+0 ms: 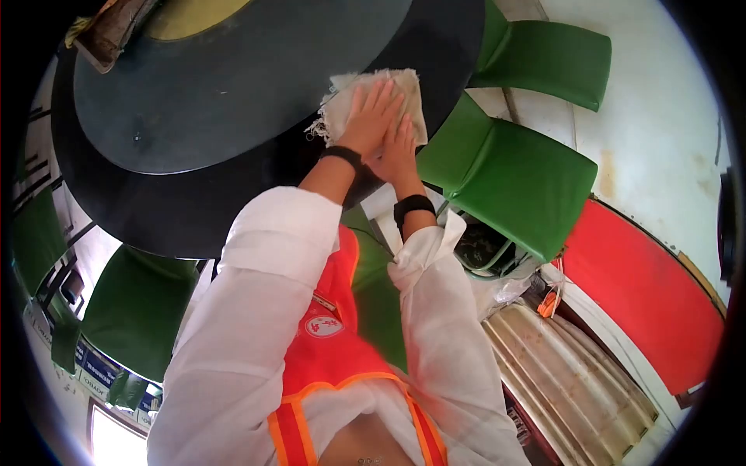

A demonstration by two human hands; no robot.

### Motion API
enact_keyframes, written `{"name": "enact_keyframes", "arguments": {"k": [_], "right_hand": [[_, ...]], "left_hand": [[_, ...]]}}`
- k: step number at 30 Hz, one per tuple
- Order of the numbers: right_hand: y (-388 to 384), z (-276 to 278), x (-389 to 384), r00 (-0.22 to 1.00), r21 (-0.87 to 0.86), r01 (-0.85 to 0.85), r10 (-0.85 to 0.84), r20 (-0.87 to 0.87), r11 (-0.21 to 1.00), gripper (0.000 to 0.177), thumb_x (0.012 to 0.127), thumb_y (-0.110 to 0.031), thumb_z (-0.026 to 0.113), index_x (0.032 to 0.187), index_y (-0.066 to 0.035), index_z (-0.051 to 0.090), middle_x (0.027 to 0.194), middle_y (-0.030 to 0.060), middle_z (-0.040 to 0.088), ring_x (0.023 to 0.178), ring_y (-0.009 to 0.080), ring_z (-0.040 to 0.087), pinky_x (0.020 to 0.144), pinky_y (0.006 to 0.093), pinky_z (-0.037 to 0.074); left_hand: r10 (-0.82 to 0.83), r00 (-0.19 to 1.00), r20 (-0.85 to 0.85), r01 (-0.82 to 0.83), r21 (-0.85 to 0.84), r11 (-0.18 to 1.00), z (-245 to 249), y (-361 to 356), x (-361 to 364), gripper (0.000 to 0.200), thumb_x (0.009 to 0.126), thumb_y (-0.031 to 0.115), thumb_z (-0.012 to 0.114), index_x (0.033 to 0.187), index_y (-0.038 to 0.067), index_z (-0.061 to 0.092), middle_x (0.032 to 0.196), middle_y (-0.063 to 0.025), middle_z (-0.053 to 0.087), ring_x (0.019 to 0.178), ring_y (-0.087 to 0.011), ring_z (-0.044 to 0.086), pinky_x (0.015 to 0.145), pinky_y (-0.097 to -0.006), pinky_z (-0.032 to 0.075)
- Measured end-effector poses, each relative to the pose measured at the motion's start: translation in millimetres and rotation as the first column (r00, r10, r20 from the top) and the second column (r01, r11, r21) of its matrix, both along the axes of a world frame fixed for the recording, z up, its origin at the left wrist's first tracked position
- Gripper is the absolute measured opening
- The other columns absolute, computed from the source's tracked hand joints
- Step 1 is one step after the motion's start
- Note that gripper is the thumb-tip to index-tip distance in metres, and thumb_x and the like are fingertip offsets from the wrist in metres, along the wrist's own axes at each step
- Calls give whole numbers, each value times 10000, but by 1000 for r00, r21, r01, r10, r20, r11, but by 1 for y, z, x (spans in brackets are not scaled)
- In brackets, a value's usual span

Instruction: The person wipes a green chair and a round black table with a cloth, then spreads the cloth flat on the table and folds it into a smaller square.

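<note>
One cream, rough-woven cloth with frayed edges (409, 87) lies on the round black counter (155, 210), close to its rim on the side nearest the person. It is rumpled rather than folded square; loose threads hang from its left edge, and only its upper corners and left fringe show around the hands.

Two hands are on it. The left hand (371, 120) lies flat with fingers stretched out and slightly spread, palm down on the cloth. The right hand (399, 151) lies flat just beside it, touching it and partly tucked under its edge. Neither is closed around the cloth; both press on it from above, held together. Two black wristbands show, one on the left wrist (342, 155) and one on the right (413, 206).

On the counter sits one raised round dark grey disc (217, 85), and the cloth lies just off its edge.

Four green padded chairs can be counted: two on the right, (544, 54) and (517, 175), the nearer one close to the hands, and two on the left, (136, 311) and (31, 241), partly cut off. One red curved panel (645, 295) stands behind the right-hand chairs.

The person wears one orange vest (326, 349) over white sleeves
</note>
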State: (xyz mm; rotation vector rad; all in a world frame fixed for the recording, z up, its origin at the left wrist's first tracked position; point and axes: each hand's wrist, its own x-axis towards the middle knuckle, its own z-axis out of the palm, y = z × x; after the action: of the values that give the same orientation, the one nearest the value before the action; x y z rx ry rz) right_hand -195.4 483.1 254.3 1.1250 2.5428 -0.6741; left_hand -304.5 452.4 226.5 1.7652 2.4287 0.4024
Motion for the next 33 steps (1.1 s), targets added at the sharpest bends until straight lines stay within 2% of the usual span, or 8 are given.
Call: {"name": "enact_keyframes", "arguments": {"k": [2,8,15,22,24,29,31,33], "right_hand": [[-24,1,16,999,9,-30,30,-16,1000,1041,628,-433,718,1412,-83,129,1456,233,47,1348,388,62,1047,532,148],[-128,6,32,986,-41,-163,164,34,986,984,632,-430,713,1411,-133,188,1462,222,23,1351,380,61,1042,532,164],[-236,20,7,953,-124,-289,297,51,949,922,667,-423,702,1416,-248,192,1465,218,0,1356,377,42,1037,536,180],[-321,-5,-81,811,-149,-579,585,-9,801,851,690,-392,690,1400,-259,240,1459,233,38,1353,378,76,1029,553,185],[-341,-28,-115,697,-37,-688,646,-312,725,756,700,-368,678,1363,-246,333,1455,221,92,1344,377,121,1018,557,209],[-388,-1,-183,611,-128,-776,684,-399,618,562,753,-375,613,1274,-228,463,1444,175,182,1326,344,198,981,627,203],[-401,24,-191,713,-170,-698,698,-71,696,576,772,-425,562,1292,-212,434,1439,153,210,1315,334,236,972,664,156],[-392,61,-191,737,-255,-659,675,-31,707,543,807,-488,491,1300,-270,426,1465,85,170,1340,320,182,935,723,107]], "left_hand": [[-47,977,209,40,37,999,13,-37,11,738,767,239,575,1400,123,213,1471,-123,128,1361,-293,111,1071,-510,72],[-76,962,262,96,-65,993,33,-159,15,933,618,316,714,1393,126,230,1464,-115,157,1359,-281,126,1079,-495,78],[-117,882,456,164,-65,984,51,-303,-36,960,592,305,747,1395,182,236,1471,-90,152,1362,-250,136,1086,-476,108],[140,923,357,-66,-210,975,41,-425,-98,1014,525,301,793,1389,228,269,1480,-92,126,1359,-263,151,1065,-486,181],[255,909,330,-192,-210,959,42,-462,-115,1026,520,305,796,1393,228,261,1481,-94,118,1357,-272,154,1062,-494,182],[439,867,234,-352,-336,874,41,-521,-139,1041,551,273,793,1408,236,202,1481,-79,119,1364,-250,135,1063,-497,191],[409,891,197,-323,-359,876,37,-525,-141,1043,573,259,776,1416,203,163,1477,-111,120,1359,-278,144,1049,-517,206],[293,922,255,-242,-213,947,19,-526,-141,980,599,241,751,1403,147,197,1465,-145,137,1349,-312,158,1040,-539,207]]}}
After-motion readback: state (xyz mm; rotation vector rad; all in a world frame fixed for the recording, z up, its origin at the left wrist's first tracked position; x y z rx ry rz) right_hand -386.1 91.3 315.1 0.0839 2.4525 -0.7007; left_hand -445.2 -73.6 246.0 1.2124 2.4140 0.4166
